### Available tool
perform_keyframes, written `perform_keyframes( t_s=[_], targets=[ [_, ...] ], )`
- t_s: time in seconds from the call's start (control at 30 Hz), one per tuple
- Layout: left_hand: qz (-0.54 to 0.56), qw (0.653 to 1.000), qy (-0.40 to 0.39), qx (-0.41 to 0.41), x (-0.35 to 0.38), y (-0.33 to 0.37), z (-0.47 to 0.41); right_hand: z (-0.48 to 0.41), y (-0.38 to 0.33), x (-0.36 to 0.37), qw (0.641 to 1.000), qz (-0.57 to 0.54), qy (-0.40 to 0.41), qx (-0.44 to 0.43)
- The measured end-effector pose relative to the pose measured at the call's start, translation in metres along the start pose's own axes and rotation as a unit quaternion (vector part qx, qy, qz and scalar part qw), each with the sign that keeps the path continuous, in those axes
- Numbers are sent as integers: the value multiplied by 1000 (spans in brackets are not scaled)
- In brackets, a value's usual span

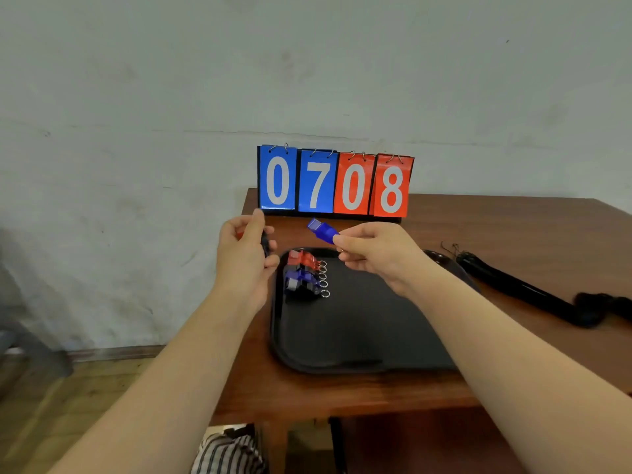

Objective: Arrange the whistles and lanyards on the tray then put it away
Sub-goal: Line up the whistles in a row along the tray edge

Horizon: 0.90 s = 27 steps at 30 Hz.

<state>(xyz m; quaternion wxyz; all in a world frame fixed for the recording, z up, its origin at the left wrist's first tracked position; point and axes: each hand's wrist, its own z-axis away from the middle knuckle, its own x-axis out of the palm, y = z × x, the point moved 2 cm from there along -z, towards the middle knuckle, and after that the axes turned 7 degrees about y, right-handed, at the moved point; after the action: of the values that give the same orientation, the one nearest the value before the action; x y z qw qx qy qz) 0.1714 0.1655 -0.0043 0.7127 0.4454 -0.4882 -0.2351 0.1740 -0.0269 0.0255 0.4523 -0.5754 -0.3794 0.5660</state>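
I see both forearms reaching forward over the near left part of the wooden table point(496, 227). My right hand point(372, 254) is raised above the far rim of the black tray point(342, 350), thumb and forefinger pinching 1 blue whistle point(323, 230) by its ring end, mouthpiece pointing up and left towards the scoreboard point(335, 183). My left hand point(244, 254) sits just off the tray's far-left corner, out past the table's left edge, fingers curled round a dark item point(265, 242) with a sliver of red beside it; I cannot tell what it is.

On the tray, 1 tight row of whistles point(302, 273) lies in the far-left corner: 1 red at the far end, 1 blue below it, dark ones between and nearest me, with metal rings pointing right. I count at least 4 rings; the exact number is blurred. 1 bundle of black lanyards point(513, 285) lies on the table right of the tray, not touching it. The scoreboard shows 2 blue cards and 2 red, reading 0708.

The rest of the tray surface is bare. The tray lies near the table's left and front edges, with open wood to the right.
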Motion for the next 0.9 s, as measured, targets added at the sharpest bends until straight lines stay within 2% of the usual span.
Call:
perform_keyframes(
  t_s=[0.13, 0.27, 0.37, 0.43, 0.57, 0.9],
  targets=[
    [-77, 994, 55, 51, -40, -15, 12, 18, 13, 7, 999, -30, -7, 21],
    [-170, 975, 8, 144, -49, -33, 19, 24, 39, 21, 1000, -9, 3, 23],
    [-244, 956, 1, 165, -47, -35, 16, 26, 59, 31, 1000, -2, 30, 9],
    [-226, 961, 7, 159, -48, -36, 13, 27, 65, 33, 998, 14, 54, -17],
    [-201, 968, 15, 148, -49, -36, 12, 28, 65, 35, 995, 68, 30, -61],
    [-181, 973, 16, 139, -49, -36, 12, 24, 68, 37, 988, 134, 40, -68]
  ],
)
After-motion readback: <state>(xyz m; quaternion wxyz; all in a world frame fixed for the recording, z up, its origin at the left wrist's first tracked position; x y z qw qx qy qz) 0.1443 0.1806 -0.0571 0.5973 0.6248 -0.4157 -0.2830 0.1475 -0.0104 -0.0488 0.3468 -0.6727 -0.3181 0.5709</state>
